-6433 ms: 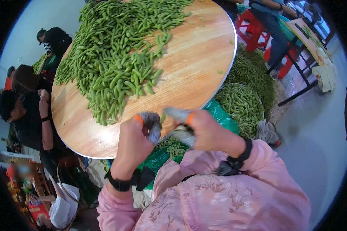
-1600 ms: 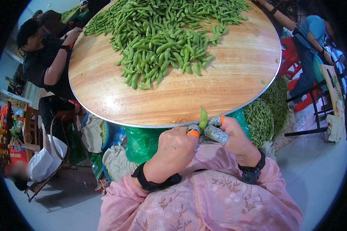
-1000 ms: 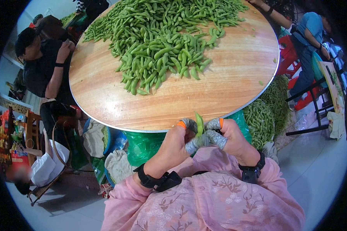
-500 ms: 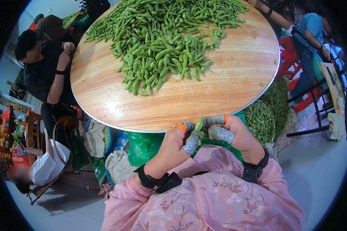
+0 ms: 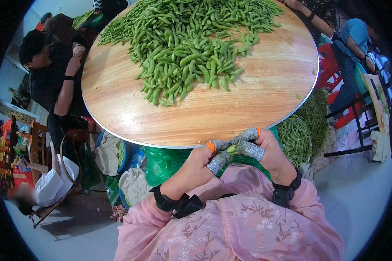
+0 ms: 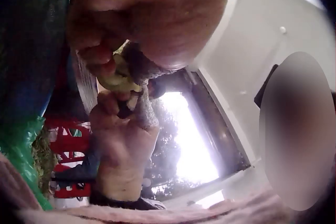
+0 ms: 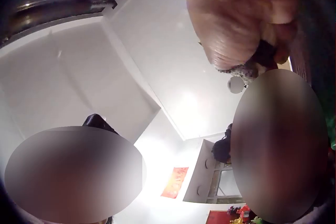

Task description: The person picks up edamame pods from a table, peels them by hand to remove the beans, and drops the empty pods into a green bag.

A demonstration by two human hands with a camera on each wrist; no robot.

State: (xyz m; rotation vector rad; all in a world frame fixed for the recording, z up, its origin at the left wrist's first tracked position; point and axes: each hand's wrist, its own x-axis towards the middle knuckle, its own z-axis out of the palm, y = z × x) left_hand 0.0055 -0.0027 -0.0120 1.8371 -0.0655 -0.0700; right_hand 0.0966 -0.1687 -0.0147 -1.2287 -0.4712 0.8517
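Observation:
Grey cloth-like covers with orange bands wrap the thumbs and forefingers of both hands. In the head view my left hand (image 5: 196,162) and right hand (image 5: 273,153) meet just in front of the round table's near edge. Between their covered fingertips is a green edamame pod (image 5: 231,149), pinched from both sides and mostly hidden. The left wrist view shows the pod (image 6: 119,77) between the left hand (image 6: 157,14) above and the right hand (image 6: 123,148) below. In the right wrist view, the right hand (image 7: 241,19) curls its fingers, with the pod out of sight.
A big pile of edamame pods (image 5: 178,48) covers the far part of the wooden table (image 5: 196,115). Green plastic (image 5: 161,163) hangs below its near edge. More pods (image 5: 294,135) are heaped at right. A seated person (image 5: 48,82) works at left; red stools (image 5: 329,65) stand at right.
Half a second ago the pod stood upright in the left fingers, the right fingers spread beside it. The right fingers have since closed in on it, and the pod now tilts between both hands.

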